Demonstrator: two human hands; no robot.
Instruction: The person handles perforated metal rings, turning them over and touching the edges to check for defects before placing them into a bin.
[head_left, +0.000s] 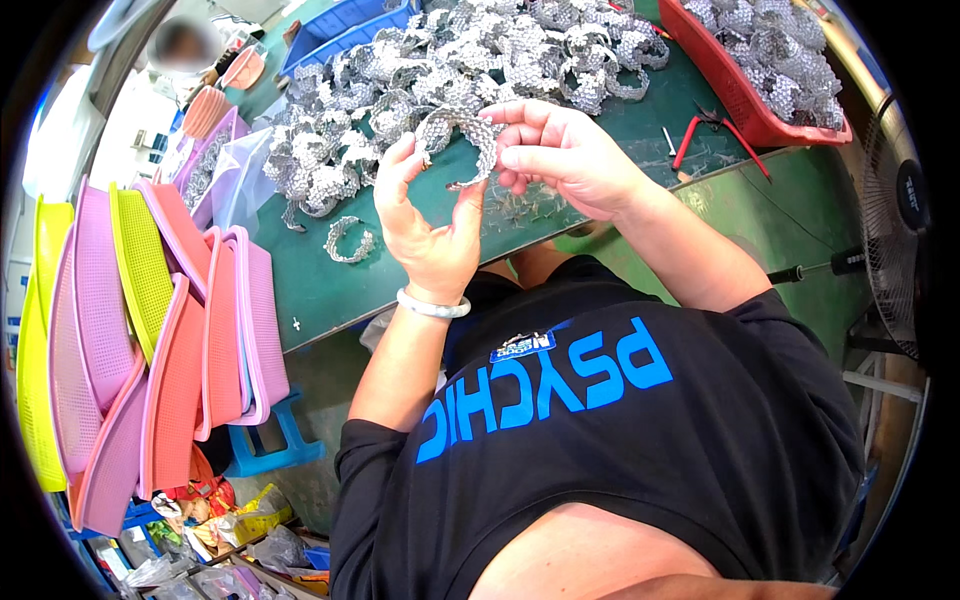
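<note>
A silvery metal mesh band [484,150], curved into an open ring, is held up over the green table. My left hand [430,225] grips it between thumb and fingers from the left and below. On its right side, my right hand [560,155] pinches the band with thumb and fingertips; the other fingers are curled. Another small ring-shaped mesh band [349,240] lies by itself on the table, left of my left hand. Just beyond my hands spreads a large pile of similar mesh bands [440,60].
Red-handled pliers [708,122] lie on the table at right, near a red basket [780,133] filled with mesh bands. A blue crate [345,35] stands behind the pile. Stacked colourful plastic baskets [180,385] fill the left; a black fan [895,220] stands at right. Another person is at far left.
</note>
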